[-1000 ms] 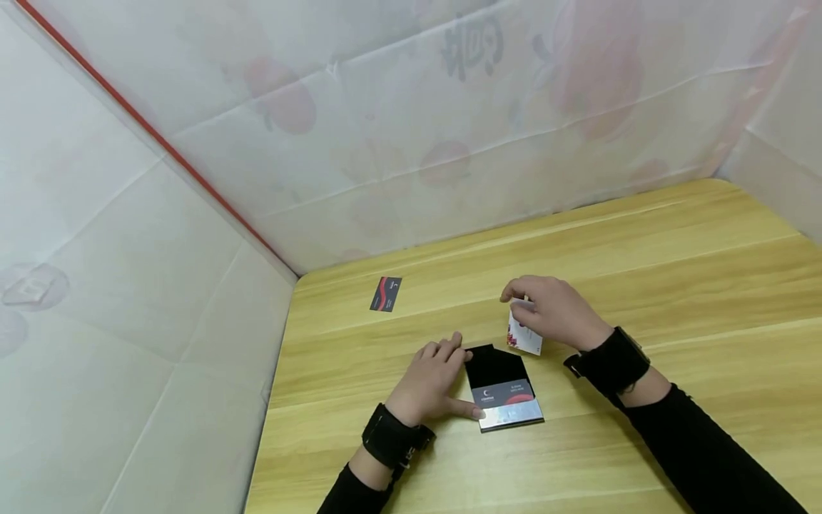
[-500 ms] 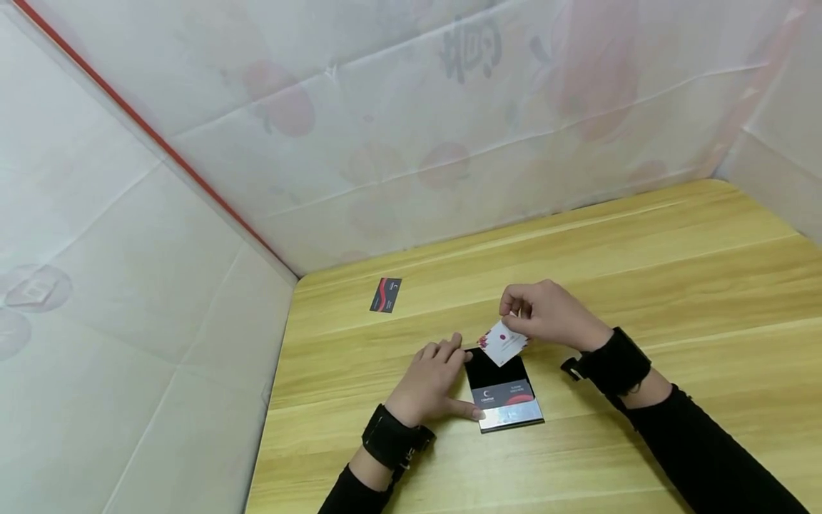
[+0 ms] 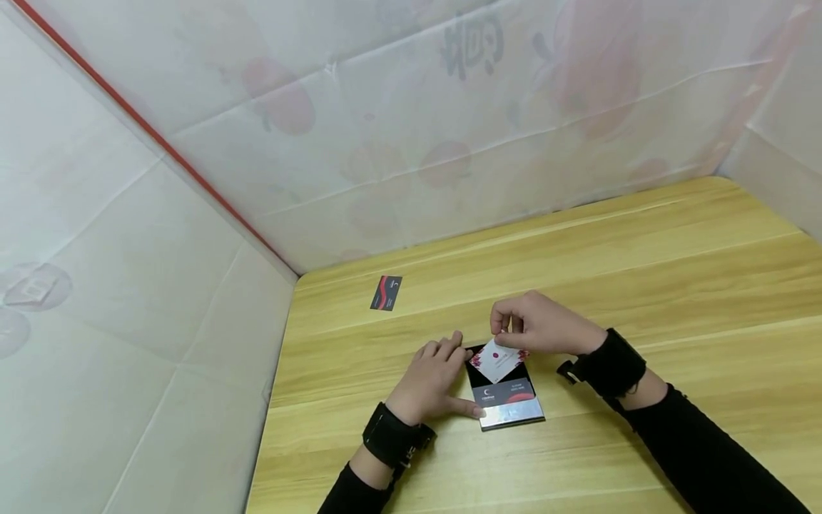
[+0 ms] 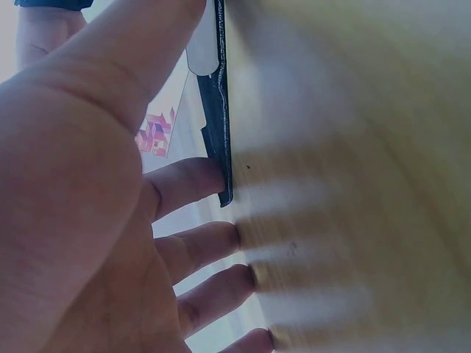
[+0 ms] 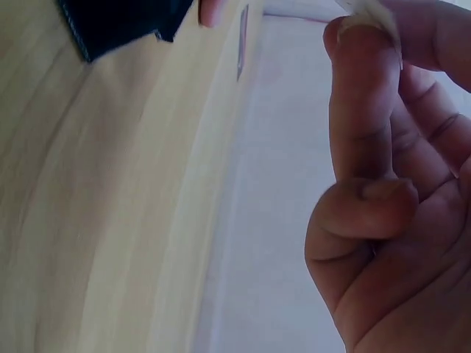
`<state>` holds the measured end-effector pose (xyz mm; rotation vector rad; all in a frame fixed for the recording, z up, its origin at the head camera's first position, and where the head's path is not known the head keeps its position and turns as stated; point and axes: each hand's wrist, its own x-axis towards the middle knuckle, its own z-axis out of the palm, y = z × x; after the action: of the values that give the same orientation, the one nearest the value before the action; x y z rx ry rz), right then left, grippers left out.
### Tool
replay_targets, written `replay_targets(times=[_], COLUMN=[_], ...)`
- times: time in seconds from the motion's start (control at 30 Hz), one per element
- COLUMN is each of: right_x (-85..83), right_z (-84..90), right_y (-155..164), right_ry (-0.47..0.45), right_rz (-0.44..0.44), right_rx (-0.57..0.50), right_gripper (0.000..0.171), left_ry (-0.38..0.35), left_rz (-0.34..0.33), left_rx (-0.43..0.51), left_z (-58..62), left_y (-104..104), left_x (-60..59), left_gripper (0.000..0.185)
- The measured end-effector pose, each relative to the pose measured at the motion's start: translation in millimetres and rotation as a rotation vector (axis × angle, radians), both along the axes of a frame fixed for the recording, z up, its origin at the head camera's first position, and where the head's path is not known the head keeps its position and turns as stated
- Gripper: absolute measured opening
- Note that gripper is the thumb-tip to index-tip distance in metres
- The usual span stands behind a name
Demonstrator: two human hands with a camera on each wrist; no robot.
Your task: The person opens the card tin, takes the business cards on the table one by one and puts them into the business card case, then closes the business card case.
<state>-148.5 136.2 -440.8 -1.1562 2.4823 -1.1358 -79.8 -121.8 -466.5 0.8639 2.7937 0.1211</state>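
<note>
An open black card case (image 3: 504,391) lies on the wooden table (image 3: 642,250), with a dark card in its lower half above a silver edge. My left hand (image 3: 432,378) lies flat beside it, fingers straight, thumb and fingertips touching the case's left side (image 4: 218,110). My right hand (image 3: 536,325) pinches a white card with a red pattern (image 3: 497,359) by its upper edge and holds it tilted over the case's black upper flap. In the right wrist view the card's edge (image 5: 368,13) shows between thumb and fingertips.
A black and red card (image 3: 386,293) lies alone near the table's far left corner. White paper walls with faint red prints enclose the table at the back and left. The table's left edge drops off close to my left wrist.
My right hand has carried the white card leftward and down, from beside the case to over its upper flap, turning it flatter. The left hand has stayed put.
</note>
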Motion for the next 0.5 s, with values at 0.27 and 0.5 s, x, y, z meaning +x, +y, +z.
replay_targets(times=[0.27, 0.5], right_x=[0.8, 0.7], right_z=[5.6, -0.4], right_y=[-1.4, -1.5], right_ry=[0.008, -0.059], right_rz=[-0.005, 0.06], right_rx=[-0.017, 0.087], right_gripper=[0.011, 0.016], left_ry=[0.009, 0.005], left_rz=[0.007, 0.014], left_rx=[0.001, 0.005], left_z=[0.7, -0.2], left_y=[-0.3, -1.3], left_x=[-0.9, 0.2], left_gripper=[0.114, 0.113])
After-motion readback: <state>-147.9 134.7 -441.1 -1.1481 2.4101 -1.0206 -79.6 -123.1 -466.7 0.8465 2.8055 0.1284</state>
